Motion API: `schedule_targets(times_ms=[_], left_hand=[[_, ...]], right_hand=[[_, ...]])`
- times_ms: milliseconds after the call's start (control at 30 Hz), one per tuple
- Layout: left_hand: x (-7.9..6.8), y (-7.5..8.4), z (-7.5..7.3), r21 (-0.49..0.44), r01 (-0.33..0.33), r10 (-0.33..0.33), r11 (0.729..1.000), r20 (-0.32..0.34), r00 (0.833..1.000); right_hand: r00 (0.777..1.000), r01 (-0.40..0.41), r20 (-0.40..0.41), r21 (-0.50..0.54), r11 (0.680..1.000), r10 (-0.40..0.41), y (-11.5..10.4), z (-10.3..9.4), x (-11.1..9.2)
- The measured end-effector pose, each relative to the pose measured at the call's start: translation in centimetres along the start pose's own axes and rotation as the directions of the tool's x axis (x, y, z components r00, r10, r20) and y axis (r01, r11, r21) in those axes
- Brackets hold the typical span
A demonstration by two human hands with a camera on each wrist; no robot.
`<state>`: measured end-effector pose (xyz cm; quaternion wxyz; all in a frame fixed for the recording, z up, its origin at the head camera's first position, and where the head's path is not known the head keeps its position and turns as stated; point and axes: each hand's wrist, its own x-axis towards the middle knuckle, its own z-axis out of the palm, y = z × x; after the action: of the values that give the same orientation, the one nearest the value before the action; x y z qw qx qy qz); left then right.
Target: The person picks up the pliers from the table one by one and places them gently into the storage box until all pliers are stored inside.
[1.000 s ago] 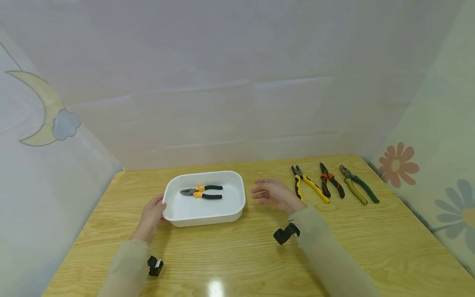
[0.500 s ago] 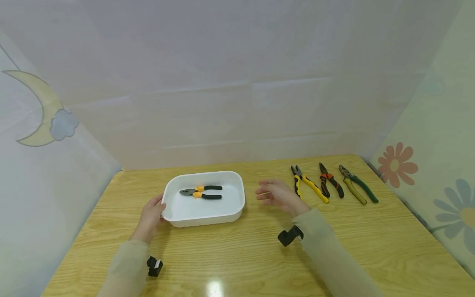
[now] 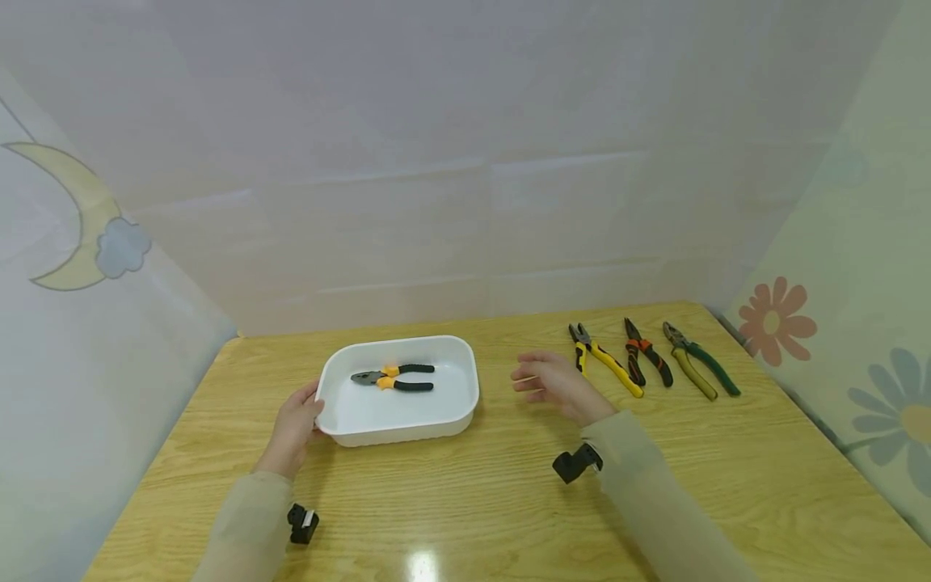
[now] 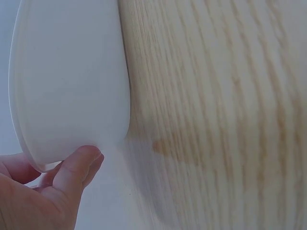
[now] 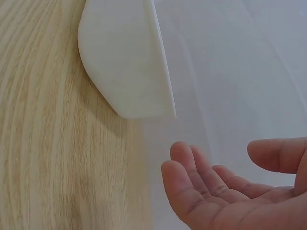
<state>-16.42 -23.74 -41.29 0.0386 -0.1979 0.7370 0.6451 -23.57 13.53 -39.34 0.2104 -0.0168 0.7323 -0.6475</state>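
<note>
At the left end of a white tray [image 3: 407, 433], my left hand [image 3: 294, 420] grips the rim, thumb on top and fingers beneath along the outer wall. The left wrist view shows the same hold on the tray's side [image 4: 72, 81]. Inside lie pliers [image 3: 389, 377] with orange and black handles, head pointing left. To the right of the tray, my right hand [image 3: 558, 386] hovers with loosely bent fingers and nothing in them. In the right wrist view its thumb stands apart from the fingers [image 5: 177, 187], and the tray's end [image 5: 124, 62] is beyond them.
Three more pliers lie at the table's right: a yellow and black pair [image 3: 617, 369] nearest my right hand, a red and black long-nosed pair [image 3: 643, 347], and a green-handled pair [image 3: 709, 364]. A pale wall backdrop [image 3: 407, 226] borders the wooden table [image 3: 465, 501].
My right hand has drifted a little to the right, away from the tray. The left hand, the tray and all the pliers have stayed put.
</note>
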Motion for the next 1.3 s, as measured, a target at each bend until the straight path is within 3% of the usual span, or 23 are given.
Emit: schedule_targets(times_ms=[233, 867, 1067, 1300], left_hand=[[-0.3, 0.1, 0.0, 0.012, 0.000, 0.000, 1.000, -0.010, 1.000], [-0.2, 0.1, 0.1, 0.022, -0.002, 0.003, 1.000, -0.015, 1.000], [-0.1, 0.1, 0.0, 0.032, 0.003, -0.003, 0.999, -0.015, 1.000], [0.0, 0.1, 0.0, 0.030, 0.001, -0.001, 1.000, -0.008, 1.000]], right_hand=[[1.000, 0.021, -0.009, -0.018, 1.000, -0.021, 0.3, -0.5, -0.2], [0.994, 0.044, -0.084, -0.230, 0.972, -0.064, 0.9, -1.7, -1.1], [0.992, 0.054, -0.093, -0.305, 0.951, -0.087, 1.1, -1.9, -1.1], [0.986, 0.047, -0.122, -0.428, 0.903, -0.110, 1.3, -2.4, -1.1]])
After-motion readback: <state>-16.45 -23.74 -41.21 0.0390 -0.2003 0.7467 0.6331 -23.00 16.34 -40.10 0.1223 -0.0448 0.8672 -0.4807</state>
